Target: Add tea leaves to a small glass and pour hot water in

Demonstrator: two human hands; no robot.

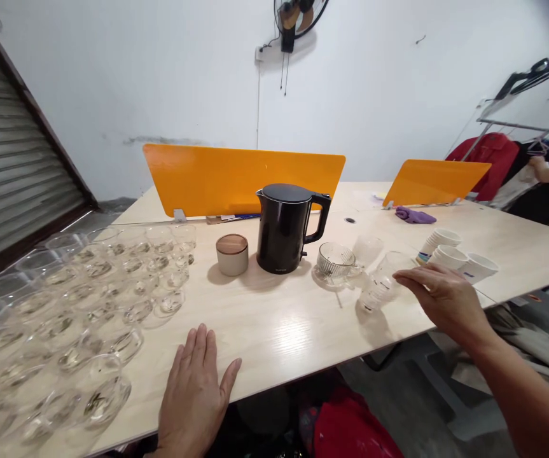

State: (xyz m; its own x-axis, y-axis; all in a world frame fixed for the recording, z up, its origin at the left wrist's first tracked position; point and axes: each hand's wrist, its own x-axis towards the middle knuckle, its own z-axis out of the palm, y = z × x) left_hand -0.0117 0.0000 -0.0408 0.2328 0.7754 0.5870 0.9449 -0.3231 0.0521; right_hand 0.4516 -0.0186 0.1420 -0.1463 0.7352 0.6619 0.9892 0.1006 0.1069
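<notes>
My left hand (pixel 196 389) lies flat on the light wooden table (pixel 278 324) near its front edge, fingers stretched out, holding nothing. My right hand (pixel 441 299) reaches out to the right, fingers extended beside a stack of clear ribbed glasses (pixel 379 280) lying tilted; the fingertips are at or near its rim. A clear ribbed glass cup with a handle (pixel 336 262) stands just left of that. A black electric kettle (pixel 284 228) stands in the middle, with a small beige jar with a wooden lid (pixel 232 254) to its left.
Several rows of small clear glass bowls (pixel 78 305) cover the table's left part. Stacks of white paper cups (pixel 450 254) lie at the right edge. Orange dividers (pixel 240 178) stand behind, with a purple cloth (pixel 415 215) and a person's arm (pixel 548 173) at far right.
</notes>
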